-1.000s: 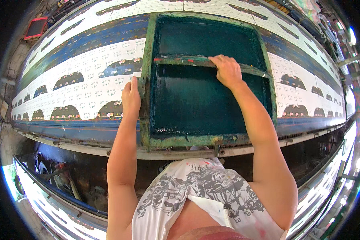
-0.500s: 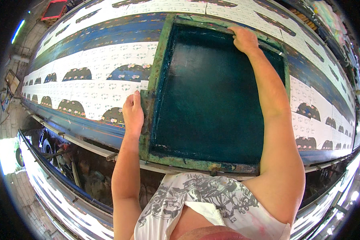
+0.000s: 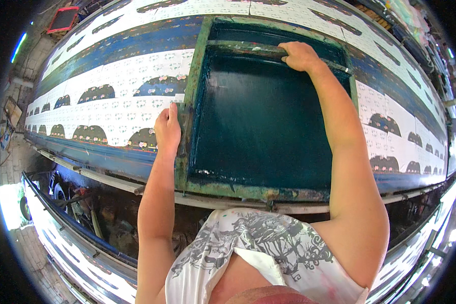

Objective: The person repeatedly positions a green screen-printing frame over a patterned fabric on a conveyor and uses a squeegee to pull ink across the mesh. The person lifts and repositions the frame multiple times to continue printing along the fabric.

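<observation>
A large screen-printing frame point(image 3: 258, 192) with a worn green rim and dark teal mesh point(image 3: 263, 121) lies flat on the printing table before me. My right hand point(image 3: 302, 57) reaches over its far part. Closed fingers there grip a long squeegee point(image 3: 245, 47), stained green and lying crosswise inside the rim. At the frame's left side is my left hand point(image 3: 167, 130), thumb pointing away from me and fingers curled against the frame's edge. What its fingers wrap round is partly hidden. White printed sheets point(image 3: 121, 81) with dark arched shapes lie to both sides of the frame.
A pale rail point(image 3: 207, 201) runs along the table's near edge, just in front of my body. Behind me stands another table with printed white sheets point(image 3: 81, 258). Clutter point(image 3: 86, 202) sits below at the left. A red-rimmed dark panel point(image 3: 63, 19) is at the far left.
The squeegee now stands out across the frame, pulled toward me from the far rim by my right hand. My left hand stays at the frame's left side. The whole view has shifted slightly.
</observation>
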Action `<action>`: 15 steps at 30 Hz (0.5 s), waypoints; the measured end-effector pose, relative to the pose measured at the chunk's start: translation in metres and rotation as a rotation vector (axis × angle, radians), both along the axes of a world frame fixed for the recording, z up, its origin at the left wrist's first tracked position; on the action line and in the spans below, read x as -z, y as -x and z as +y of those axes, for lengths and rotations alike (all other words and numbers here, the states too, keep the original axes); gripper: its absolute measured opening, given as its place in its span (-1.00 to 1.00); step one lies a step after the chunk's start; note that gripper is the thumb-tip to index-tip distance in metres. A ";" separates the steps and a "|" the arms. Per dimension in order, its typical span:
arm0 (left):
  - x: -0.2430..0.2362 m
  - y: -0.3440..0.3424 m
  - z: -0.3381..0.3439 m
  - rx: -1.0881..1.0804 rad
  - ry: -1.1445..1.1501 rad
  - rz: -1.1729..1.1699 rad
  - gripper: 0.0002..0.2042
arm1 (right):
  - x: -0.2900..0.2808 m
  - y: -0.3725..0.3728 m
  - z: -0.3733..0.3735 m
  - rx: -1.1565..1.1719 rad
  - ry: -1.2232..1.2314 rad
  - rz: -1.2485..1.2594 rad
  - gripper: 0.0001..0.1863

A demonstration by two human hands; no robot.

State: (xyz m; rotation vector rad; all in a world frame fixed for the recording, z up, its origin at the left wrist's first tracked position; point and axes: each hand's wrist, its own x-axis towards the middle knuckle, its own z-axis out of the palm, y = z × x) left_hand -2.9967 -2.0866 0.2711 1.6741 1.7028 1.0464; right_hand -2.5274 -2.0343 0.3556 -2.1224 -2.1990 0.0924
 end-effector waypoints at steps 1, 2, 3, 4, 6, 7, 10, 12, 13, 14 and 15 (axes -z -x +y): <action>0.000 0.000 0.001 0.008 -0.014 -0.018 -0.38 | 0.000 0.010 -0.018 0.004 0.015 0.008 -0.58; 0.002 0.004 0.004 0.027 -0.021 0.015 -0.35 | 0.000 0.023 -0.037 0.005 0.029 0.016 -0.59; 0.001 0.003 0.003 0.037 -0.035 0.013 -0.35 | 0.001 0.033 -0.057 0.009 0.047 0.025 -0.59; -0.001 0.002 0.004 0.048 -0.048 0.012 -0.34 | 0.008 0.038 -0.074 0.005 0.040 0.027 -0.60; 0.001 0.001 0.003 0.068 -0.067 -0.017 -0.33 | 0.018 0.057 -0.116 -0.003 0.015 0.031 -0.60; 0.002 0.002 0.004 0.075 -0.078 -0.043 -0.33 | 0.022 0.068 -0.137 -0.009 0.002 0.034 -0.60; 0.009 0.005 0.009 0.075 -0.063 -0.047 -0.31 | 0.026 0.103 -0.196 -0.015 0.013 0.031 -0.61; 0.006 0.002 0.011 0.085 -0.052 -0.032 -0.30 | 0.034 0.117 -0.232 -0.034 -0.026 0.035 -0.62; 0.003 -0.001 0.010 0.095 -0.048 -0.029 -0.29 | 0.040 0.121 -0.251 -0.027 -0.022 0.033 -0.62; 0.001 -0.001 0.008 0.095 -0.046 -0.024 -0.28 | 0.041 0.131 -0.267 -0.030 -0.020 0.033 -0.62; 0.003 -0.002 0.010 0.091 -0.045 -0.004 -0.28 | 0.041 0.140 -0.282 -0.029 -0.024 0.032 -0.63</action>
